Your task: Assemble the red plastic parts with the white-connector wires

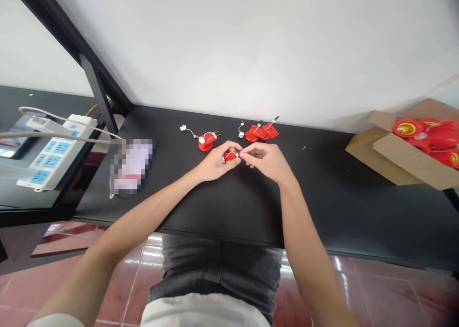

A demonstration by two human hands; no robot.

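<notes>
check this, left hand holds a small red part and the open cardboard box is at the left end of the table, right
No: the open cardboard box is at the right end of the black table, not the left, as the head view shows. The left hand does hold the small red part.

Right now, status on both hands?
Left hand gripping small red plastic part. Right hand fingertips at its white wire. Two more red parts lie just beyond, apart from the hands.
</notes>
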